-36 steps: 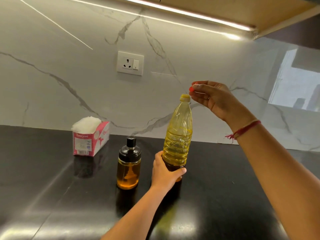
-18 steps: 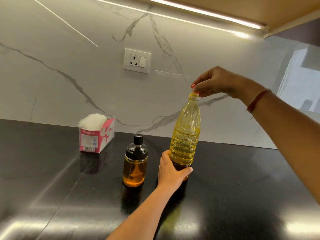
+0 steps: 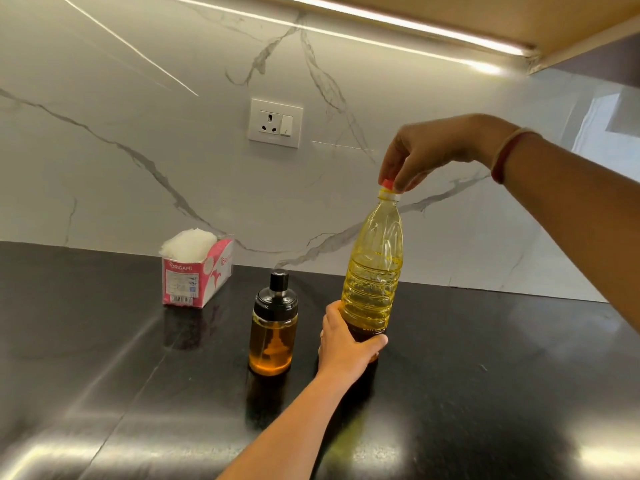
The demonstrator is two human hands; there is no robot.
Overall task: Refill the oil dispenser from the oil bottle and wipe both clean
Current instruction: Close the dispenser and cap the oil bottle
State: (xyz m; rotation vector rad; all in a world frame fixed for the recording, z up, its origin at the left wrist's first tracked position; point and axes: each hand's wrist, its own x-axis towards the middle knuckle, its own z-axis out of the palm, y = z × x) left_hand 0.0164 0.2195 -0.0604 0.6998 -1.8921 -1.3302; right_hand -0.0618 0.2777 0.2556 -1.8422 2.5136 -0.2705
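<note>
on the black counter (image 3: 104,375) stands the oil bottle (image 3: 372,271), straight up. it is just to the right of the oil dispenser (image 3: 273,327), and the two are not touching. the bottle is see-through and has lots of yellow oil in it. the left hand (image 3: 346,341) is wrapped round the bottom part of the bottle and keeps it steady. the right hand (image 3: 426,150) comes down from above, and its fingertips pinch the red cap (image 3: 388,183) on top of the bottle.

so the step in hand is the cap. i think it is being twisted, but i can't tell if it is going off or on. the dispenser has its black lid (image 3: 277,296) on, and the oil inside does not reach the top. that makes me think the pouring may not be done.

if so, the next move needs the cap off and put down, the dispenser lid off too, and then a slow tip of the bottle so no oil runs over.

farther back on the left sits a pink tissue box (image 3: 195,271) near the wall (image 3: 104,168), handy for wiping. a white socket (image 3: 275,123) is up on the wall.
</note>
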